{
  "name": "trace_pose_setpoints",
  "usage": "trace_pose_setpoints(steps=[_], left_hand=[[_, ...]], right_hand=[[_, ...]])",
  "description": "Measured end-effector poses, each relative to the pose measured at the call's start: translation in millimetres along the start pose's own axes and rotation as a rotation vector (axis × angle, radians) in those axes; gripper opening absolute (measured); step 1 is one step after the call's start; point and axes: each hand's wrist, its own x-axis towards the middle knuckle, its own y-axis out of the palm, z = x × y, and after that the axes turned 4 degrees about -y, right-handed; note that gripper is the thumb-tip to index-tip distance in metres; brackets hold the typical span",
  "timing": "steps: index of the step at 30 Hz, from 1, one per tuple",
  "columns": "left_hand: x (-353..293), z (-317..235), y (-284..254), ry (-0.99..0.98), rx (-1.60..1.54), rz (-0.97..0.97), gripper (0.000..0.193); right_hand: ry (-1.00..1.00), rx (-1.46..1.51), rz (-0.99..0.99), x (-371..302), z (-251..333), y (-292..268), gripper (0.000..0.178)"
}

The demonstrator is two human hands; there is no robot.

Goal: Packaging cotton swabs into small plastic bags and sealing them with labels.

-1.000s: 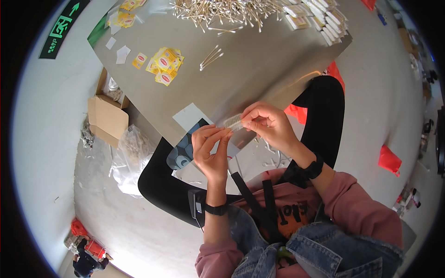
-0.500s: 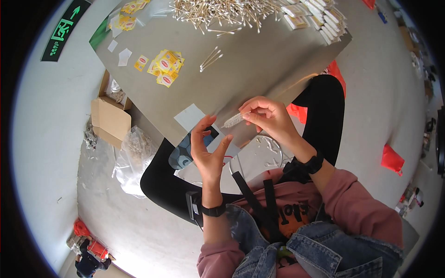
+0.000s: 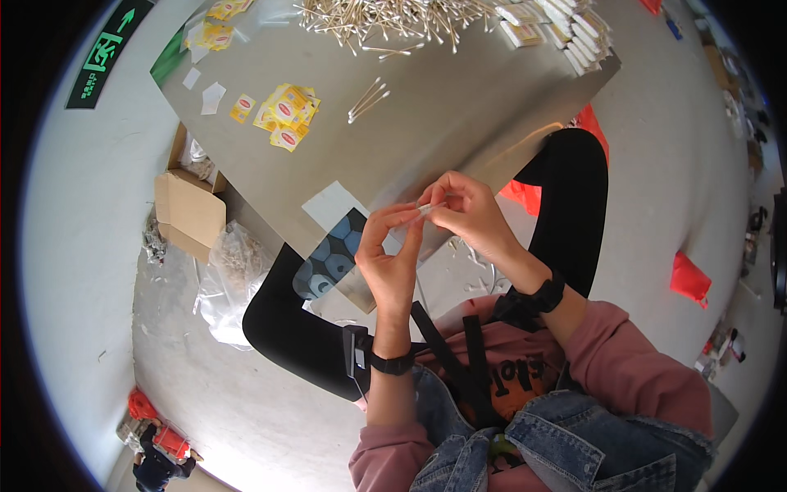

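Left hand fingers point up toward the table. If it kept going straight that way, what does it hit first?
Probably the small white piece pinched at the fingertips of the right hand, which the left hand already meets. Beyond that lies the grey table; depth is unclear from this one view.

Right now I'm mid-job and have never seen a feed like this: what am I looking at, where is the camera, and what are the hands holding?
There is no machine here: these are a person's two bare hands, seen from a wide fisheye camera worn on the head and looking down, so straight edges bend near the rim. The left hand and the right hand meet in front of the chest and pinch a small thin white stick between the fingertips. Beyond them lies a grey board used as a table. On it are a heap of cotton swabs, a few loose swabs, yellow sachets and clear plastic sleeves. A cardboard box sits on the floor at left.
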Motion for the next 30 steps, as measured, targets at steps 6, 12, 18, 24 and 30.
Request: trace_pose_setpoints(steps=[6,12,18,24,30], left_hand=[[0.9,3.4,-5.1,-0.029,-0.04,-0.022,0.016],[0.1,8.4,-14.8,0.018,-0.039,0.117,0.032],[0.1,0.2,-6.6,-0.011,0.056,0.063,0.034],[2.8,2.3,-5.5,0.086,0.148,0.048,0.029],[4.8,3.6,-8.4,0.108,0.152,0.061,0.028]], right_hand=[[-0.047,0.019,0.075,-3.7,11.5,-6.9,0.012],[-0.094,-0.007,0.136,-7.5,10.4,-14.1,0.019],[-0.115,-0.045,0.128,-9.4,8.1,-11.9,0.022],[-0.31,-0.253,0.097,-8.5,-1.0,-9.8,0.026],[-0.387,-0.319,0.085,-7.6,-4.1,-10.3,0.026]])
